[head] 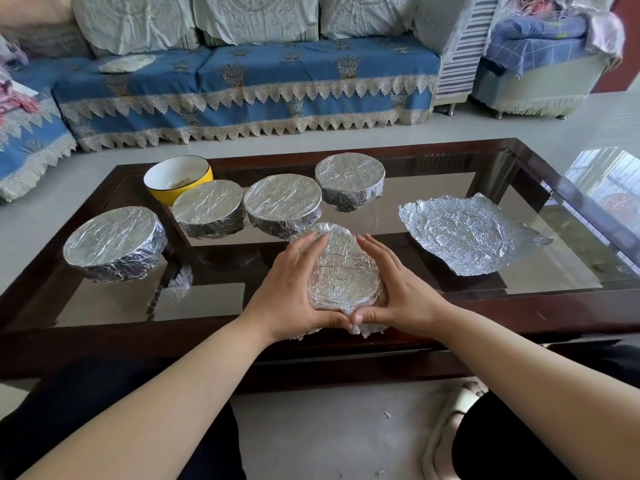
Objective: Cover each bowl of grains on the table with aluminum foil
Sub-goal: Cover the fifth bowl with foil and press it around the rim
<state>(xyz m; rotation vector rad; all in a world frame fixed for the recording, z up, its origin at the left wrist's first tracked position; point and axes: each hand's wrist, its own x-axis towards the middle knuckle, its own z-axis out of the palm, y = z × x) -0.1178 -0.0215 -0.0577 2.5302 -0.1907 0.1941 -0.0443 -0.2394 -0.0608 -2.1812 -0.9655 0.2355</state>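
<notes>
The foil-covered bowl (341,271) under work stands on the near edge of the glass-topped table (450,157), directly in front of the person. The left hand (294,289) cups the bowl's left side and the right hand (401,289) cups its right side; the fingers of both hands curl round the rim and press the foil against the bowl wall, and the two thumbs meet at the near edge. The foil on this bowl lies flat across the top, with a crumpled skirt showing below the thumbs. Four further wrapped bowls stand behind it: one at far left (114,244), two side by side in the middle (207,207) (282,204), and one farther back to the right (349,180). A yellow bowl (178,178) stands uncovered behind the middle pair, touching or just beside the left one of that pair; a few grains show inside it. A loose foil sheet (467,233) lies wrinkled on the glass to the right, well apart from the bowls. A sofa with a blue cover (242,74) stands beyond the table
</notes>
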